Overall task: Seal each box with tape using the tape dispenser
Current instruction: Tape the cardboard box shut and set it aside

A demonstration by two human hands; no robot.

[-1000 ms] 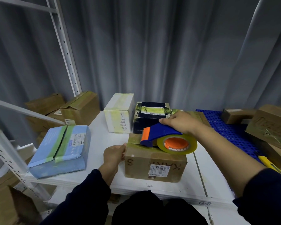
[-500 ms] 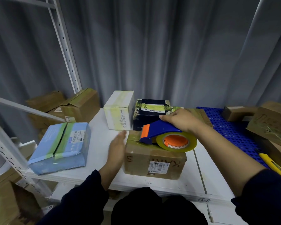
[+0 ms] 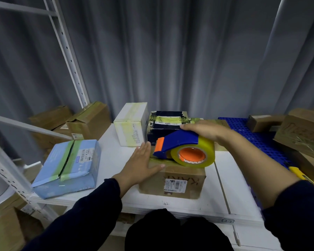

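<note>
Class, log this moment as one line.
brown cardboard box | left hand flat on top | right hand grips tape dispenser on it

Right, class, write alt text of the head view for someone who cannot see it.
A right hand grips a blue and orange tape dispenser on top of a brown cardboard box, while the left hand lies flat on its left edge. The white table also holds a blue box, a white box and a dark box.

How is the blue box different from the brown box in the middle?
The blue box is light blue with green tape; the brown box is cardboard. The blue box lies untouched; the brown box has the left hand and tape dispenser on it. Both carry barcode labels.
</note>
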